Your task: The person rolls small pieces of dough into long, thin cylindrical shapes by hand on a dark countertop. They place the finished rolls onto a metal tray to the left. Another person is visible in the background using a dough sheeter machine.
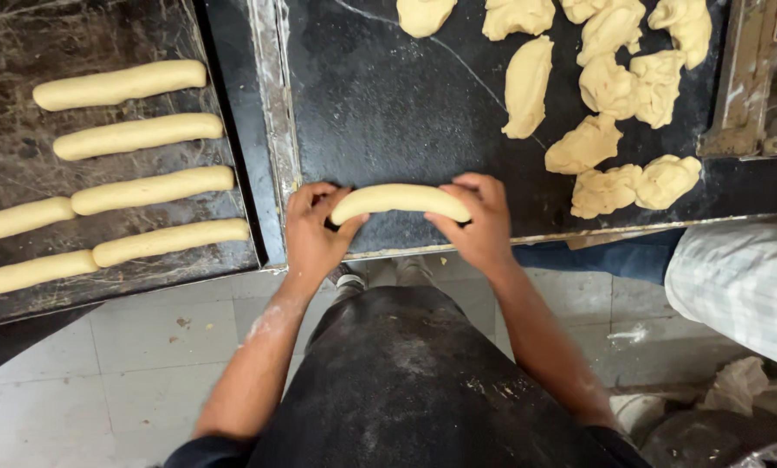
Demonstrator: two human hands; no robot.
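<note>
A pale dough roll (400,200), shaped like a short log, lies near the front edge of the dark worktop (388,113). My left hand (313,232) grips its left end and my right hand (478,224) grips its right end. Further back on the worktop lie several rough dough pieces (615,95). To the left, a dark baking tray (25,165) carries several finished long dough rolls (137,136) laid in rows.
A metal strip (274,113) separates the tray from the worktop. Another person in a checked garment (739,282) stands at the right. A metal device (765,78) sits at the back right. Tiled floor (146,347) lies below, with my dark apron (406,381) in front.
</note>
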